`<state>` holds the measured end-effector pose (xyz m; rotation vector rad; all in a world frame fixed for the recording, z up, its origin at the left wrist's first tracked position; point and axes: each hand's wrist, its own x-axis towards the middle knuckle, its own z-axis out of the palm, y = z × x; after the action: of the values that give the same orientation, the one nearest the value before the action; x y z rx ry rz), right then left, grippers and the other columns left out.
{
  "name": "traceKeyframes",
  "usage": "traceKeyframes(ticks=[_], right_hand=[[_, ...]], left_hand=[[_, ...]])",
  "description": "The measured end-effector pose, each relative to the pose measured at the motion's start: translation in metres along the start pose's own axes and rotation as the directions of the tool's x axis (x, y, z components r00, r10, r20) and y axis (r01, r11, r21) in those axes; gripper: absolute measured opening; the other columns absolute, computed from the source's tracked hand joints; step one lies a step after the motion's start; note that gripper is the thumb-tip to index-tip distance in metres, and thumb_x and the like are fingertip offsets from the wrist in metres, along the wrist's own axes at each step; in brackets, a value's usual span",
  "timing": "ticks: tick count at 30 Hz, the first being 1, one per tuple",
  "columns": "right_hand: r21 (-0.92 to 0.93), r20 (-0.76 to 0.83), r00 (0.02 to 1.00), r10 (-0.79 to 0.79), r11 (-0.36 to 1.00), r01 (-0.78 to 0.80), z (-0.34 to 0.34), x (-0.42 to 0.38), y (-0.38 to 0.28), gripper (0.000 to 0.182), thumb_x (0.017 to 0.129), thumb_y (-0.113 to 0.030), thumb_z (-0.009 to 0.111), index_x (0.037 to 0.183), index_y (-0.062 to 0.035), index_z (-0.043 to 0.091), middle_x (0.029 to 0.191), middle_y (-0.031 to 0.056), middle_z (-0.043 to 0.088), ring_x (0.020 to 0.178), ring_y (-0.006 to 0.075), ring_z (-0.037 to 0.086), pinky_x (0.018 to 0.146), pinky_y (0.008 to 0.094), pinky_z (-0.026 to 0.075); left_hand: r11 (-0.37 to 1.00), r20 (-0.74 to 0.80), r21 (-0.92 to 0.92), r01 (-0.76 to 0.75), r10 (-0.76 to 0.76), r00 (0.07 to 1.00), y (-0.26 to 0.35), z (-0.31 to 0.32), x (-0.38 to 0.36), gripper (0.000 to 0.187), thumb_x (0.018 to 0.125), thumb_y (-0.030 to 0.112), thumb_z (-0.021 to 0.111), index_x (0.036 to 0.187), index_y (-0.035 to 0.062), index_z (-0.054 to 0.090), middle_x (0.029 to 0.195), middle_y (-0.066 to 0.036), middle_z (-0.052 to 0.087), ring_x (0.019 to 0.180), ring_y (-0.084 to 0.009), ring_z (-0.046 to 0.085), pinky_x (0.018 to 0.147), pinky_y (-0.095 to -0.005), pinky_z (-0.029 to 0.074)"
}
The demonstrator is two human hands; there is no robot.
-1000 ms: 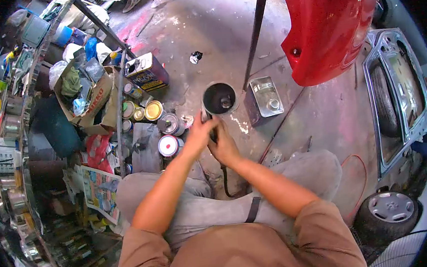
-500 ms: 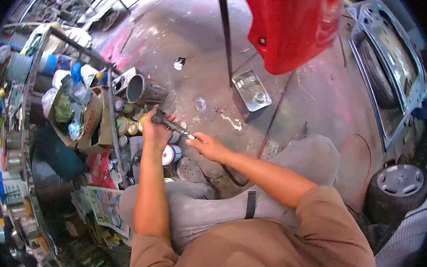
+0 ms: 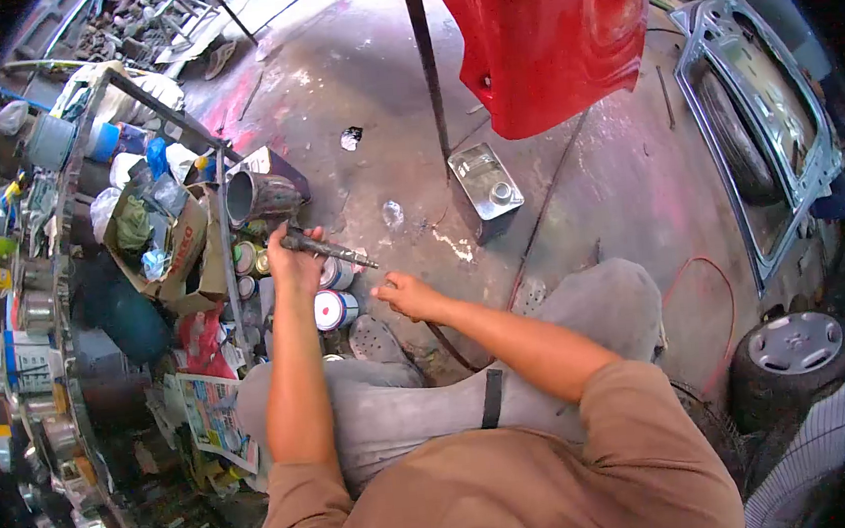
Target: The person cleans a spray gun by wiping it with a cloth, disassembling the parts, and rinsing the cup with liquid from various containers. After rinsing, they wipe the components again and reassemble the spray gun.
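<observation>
Grip the tool, probably stiff and head-heavy, by its handle just beyond the white can, with left hand wrapped around it and right hand, hold unclear, right of that can.

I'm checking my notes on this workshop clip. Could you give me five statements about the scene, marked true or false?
1. The left hand holds a dark tool. True.
2. Both hands grip that tool. False: the right hand is apart from it.
3. The large panel is blue. False: the large panel is red.
4. A rectangular metal can stands on the floor. True.
5. A wheel is at the picture's right. True.
</observation>
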<state>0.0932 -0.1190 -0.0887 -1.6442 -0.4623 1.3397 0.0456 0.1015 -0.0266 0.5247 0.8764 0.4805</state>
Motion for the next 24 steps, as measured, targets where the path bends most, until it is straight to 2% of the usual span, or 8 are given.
traceKeyframes(ticks=[3, 6, 8, 14, 16, 18, 21, 24], right_hand=[[-0.072, -0.055, 0.991, -0.123, 0.990, 0.119, 0.007, 0.033, 0.070, 0.042, 0.091, -0.040, 0.062, 0.106, -0.0013, 0.057, 0.087, 0.0139, 0.064, 0.077, 0.0219, 0.063, 0.070, 0.0362, 0.051], [-0.709, 0.159, 0.983, 0.095, 0.703, 0.047, -0.004, 0.040, 0.104, 0.058, 0.089, -0.044, 0.062, 0.125, 0.0002, 0.054, 0.121, 0.0279, 0.059, 0.112, 0.0391, 0.058, 0.095, 0.0454, 0.046], [-0.783, 0.126, 0.976, 0.180, 0.622, -0.014, -0.012, 0.035, 0.097, 0.061, 0.088, -0.043, 0.063, 0.130, 0.0000, 0.052, 0.130, 0.0294, 0.054, 0.120, 0.0421, 0.054, 0.102, 0.0470, 0.043], [-0.718, -0.416, 0.835, -0.359, 0.693, -0.060, -0.059, 0.019, 0.018, 0.058, 0.082, -0.025, 0.067, 0.132, -0.0009, 0.050, 0.131, 0.0243, 0.051, 0.121, 0.0396, 0.052, 0.101, 0.0466, 0.044], [-0.704, -0.501, 0.833, -0.233, 0.670, -0.237, -0.081, 0.006, -0.014, 0.062, 0.083, -0.025, 0.068, 0.136, -0.0030, 0.046, 0.136, 0.0246, 0.047, 0.127, 0.0405, 0.046, 0.103, 0.0478, 0.042], [-0.733, -0.587, 0.721, -0.368, 0.620, -0.281, -0.096, 0.008, -0.005, 0.068, 0.082, -0.029, 0.070, 0.140, -0.0037, 0.043, 0.141, 0.0247, 0.042, 0.130, 0.0420, 0.042, 0.105, 0.0501, 0.039], [-0.713, -0.672, 0.601, -0.433, 0.599, -0.365, -0.123, 0.008, -0.004, 0.080, 0.080, -0.037, 0.073, 0.145, -0.0068, 0.037, 0.147, 0.0247, 0.034, 0.134, 0.0449, 0.035, 0.107, 0.0564, 0.033], [-0.692, -0.699, 0.607, -0.378, 0.569, -0.444, -0.148, 0.011, -0.015, 0.090, 0.077, -0.045, 0.075, 0.149, -0.0121, 0.032, 0.150, 0.0244, 0.030, 0.136, 0.0477, 0.033, 0.108, 0.0622, 0.028]], left_hand=[[0.992, -0.013, 0.091, -0.085, 0.087, 0.996, 0.002, 0.012, -0.011, 0.032, 0.089, 0.034, 0.058, 0.105, 0.0091, 0.045, 0.092, -0.009, 0.052, 0.093, -0.0297, 0.059, 0.091, -0.0548, 0.044], [0.977, 0.027, 0.185, -0.110, 0.107, 0.994, -0.008, 0.008, 0.000, 0.027, 0.088, 0.027, 0.057, 0.104, 0.0076, 0.047, 0.090, -0.007, 0.054, 0.084, -0.0262, 0.059, 0.082, -0.0510, 0.047], [0.912, 0.132, 0.345, -0.224, 0.189, 0.973, -0.022, 0.011, -0.006, 0.028, 0.084, 0.018, 0.058, 0.106, 0.0059, 0.046, 0.089, -0.008, 0.055, 0.077, -0.0230, 0.058, 0.073, -0.0438, 0.049], [0.774, 0.191, 0.571, -0.275, 0.200, 0.961, -0.087, -0.013, 0.021, 0.069, 0.080, 0.014, 0.058, 0.141, 0.0025, 0.028, 0.093, -0.013, 0.061, 0.091, -0.0264, 0.066, 0.084, -0.0403, 0.048], [0.688, 0.224, 0.685, -0.240, 0.115, 0.968, -0.098, -0.026, 0.024, 0.080, 0.080, 0.015, 0.058, 0.148, 0.0029, 0.016, 0.104, -0.015, 0.061, 0.096, -0.0265, 0.066, 0.094, -0.0384, 0.044], [0.637, 0.253, 0.740, -0.217, 0.036, 0.967, -0.107, -0.042, 0.037, 0.087, 0.080, 0.015, 0.059, 0.152, 0.0026, 0.012, 0.121, -0.019, 0.058, 0.097, -0.0246, 0.067, 0.105, -0.0354, 0.035], [0.531, 0.240, 0.819, -0.218, 0.029, 0.970, -0.104, -0.031, 0.020, 0.085, 0.079, 0.016, 0.059, 0.151, 0.0021, 0.018, 0.115, -0.018, 0.060, 0.095, -0.0237, 0.067, 0.100, -0.0363, 0.039], [0.665, 0.235, 0.731, -0.153, -0.034, 0.971, -0.101, -0.024, 0.011, 0.084, 0.078, 0.019, 0.059, 0.151, 0.0026, 0.021, 0.109, -0.016, 0.061, 0.091, -0.0223, 0.067, 0.088, -0.0360, 0.045]])
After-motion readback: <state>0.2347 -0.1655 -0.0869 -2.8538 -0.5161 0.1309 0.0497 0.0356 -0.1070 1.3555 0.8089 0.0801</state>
